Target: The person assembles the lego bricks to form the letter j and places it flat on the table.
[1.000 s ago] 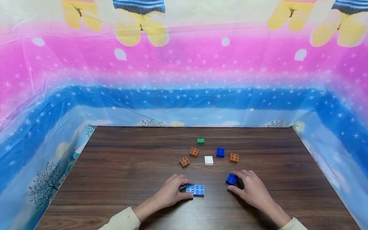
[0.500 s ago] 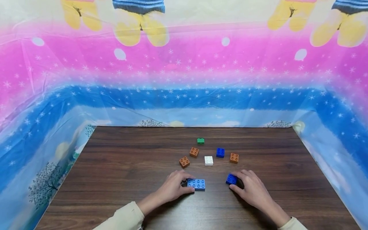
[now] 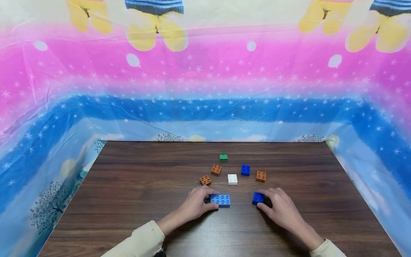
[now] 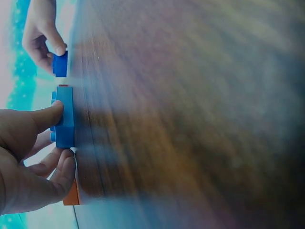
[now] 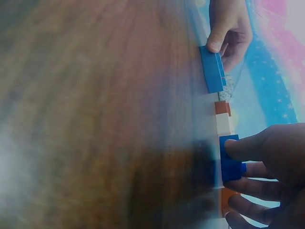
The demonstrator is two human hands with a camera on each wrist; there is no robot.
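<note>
- The light blue brick (image 3: 221, 200) lies just right of the left hand (image 3: 196, 205), its long axis running left to right, studs up.
- Its free short end points across a gap toward the near dark blue brick (image 3: 257, 198); the two are apart, roughly level with each other from near to far, and this gap looks like the relation that counts most.
- The left hand grips the light blue brick by its left end, thumb on the near long side and fingers round the far side (the left wrist view shows the thumb plainly).
- The right hand (image 3: 280, 207) pinches the near dark blue brick from its right, thumb on the near side, fingertips on the far side; so each brick has its own hand close by, and the left one is much the nearer to the light blue brick.
- Whether either held brick touches the counter (image 3: 144, 171) or hangs just above it, I cannot tell.
- Beyond the gap sits the white brick (image 3: 232, 179), nearer the light blue end than the dark blue one.
- Farther back are a second dark blue brick (image 3: 245, 170) and a green brick (image 3: 223, 157); the closest orange brick (image 3: 205, 180) lies just beyond the left hand (not touching, as far as the head view shows).
</note>
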